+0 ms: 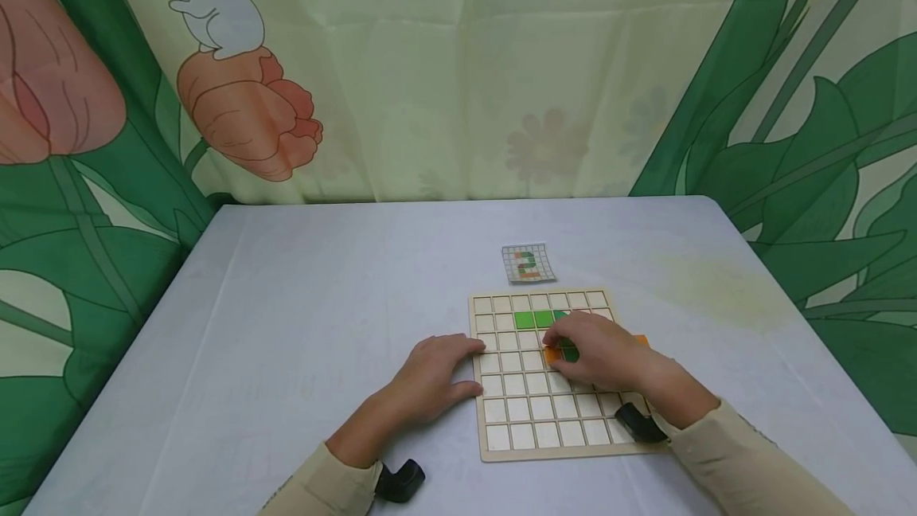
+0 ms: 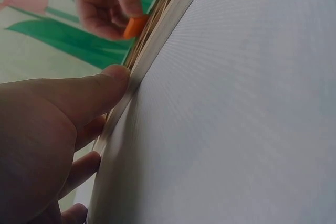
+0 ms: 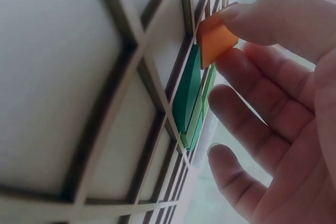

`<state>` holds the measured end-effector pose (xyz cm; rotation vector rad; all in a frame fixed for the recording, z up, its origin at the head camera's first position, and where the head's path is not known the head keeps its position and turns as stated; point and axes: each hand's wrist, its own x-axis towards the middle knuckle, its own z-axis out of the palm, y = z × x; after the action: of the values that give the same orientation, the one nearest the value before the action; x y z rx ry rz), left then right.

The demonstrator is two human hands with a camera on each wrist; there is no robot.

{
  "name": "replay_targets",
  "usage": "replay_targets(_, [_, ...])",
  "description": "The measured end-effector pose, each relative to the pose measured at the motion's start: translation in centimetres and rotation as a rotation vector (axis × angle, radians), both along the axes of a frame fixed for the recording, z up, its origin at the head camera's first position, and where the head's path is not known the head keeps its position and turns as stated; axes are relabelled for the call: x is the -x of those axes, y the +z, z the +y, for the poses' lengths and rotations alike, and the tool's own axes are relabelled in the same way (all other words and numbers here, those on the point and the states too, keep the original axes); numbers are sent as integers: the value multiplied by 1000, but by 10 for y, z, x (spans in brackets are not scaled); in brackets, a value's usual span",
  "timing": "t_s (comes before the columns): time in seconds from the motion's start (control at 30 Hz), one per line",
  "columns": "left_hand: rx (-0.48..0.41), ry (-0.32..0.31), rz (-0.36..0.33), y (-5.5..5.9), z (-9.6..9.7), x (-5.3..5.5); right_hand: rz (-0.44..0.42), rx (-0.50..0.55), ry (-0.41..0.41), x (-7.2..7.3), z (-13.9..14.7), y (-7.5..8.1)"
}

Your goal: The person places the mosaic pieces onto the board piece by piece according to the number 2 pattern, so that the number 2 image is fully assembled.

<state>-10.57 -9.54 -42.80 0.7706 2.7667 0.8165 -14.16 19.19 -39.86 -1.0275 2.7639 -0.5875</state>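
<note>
A wooden grid board [image 1: 559, 454] with white cells lies on the table. My right hand [image 1: 602, 349] pinches an orange square tile [image 3: 216, 38] between thumb and forefinger over the middle of the board; its other fingers bend loosely in the right wrist view. Right beside that tile, a dark green tile [image 3: 188, 93] sits in the grid. Light green tiles [image 1: 533, 320] fill cells in an upper row, with a darker green one partly hidden by the right hand. My left hand [image 1: 433, 377] touches the board's left edge with its thumb and extended fingers.
Beyond the board lies a small gridded card [image 1: 528, 263] with a green and orange pattern. Something orange [image 1: 641, 339] shows partly behind the right hand. The table [image 1: 322, 285] has a white cover. A printed curtain [image 1: 430, 86] hangs behind it.
</note>
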Motion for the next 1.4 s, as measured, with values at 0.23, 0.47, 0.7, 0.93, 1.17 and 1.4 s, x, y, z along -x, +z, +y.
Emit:
replay_targets(0.23, [-4,-12,17,-1,-1,0,2,-30,-9,-1,1,1])
replay_targets(0.47, [-5,-8,6,-2,-1,0,1,-34,13,-1,-1,2])
replay_targets(0.7, [-3,-4,4,-2,0,0,19,-37,29,0,0,0])
replay_targets(0.93, [0,-2,6,-2,-1,0,25,-31,32,0,0,1])
replay_targets(1.17, [7,2,4,-2,-1,1,16,-39,36,2,1,0])
replay_targets(1.4, [-11,-12,7,-3,-2,1,1,-43,4,0,2,3])
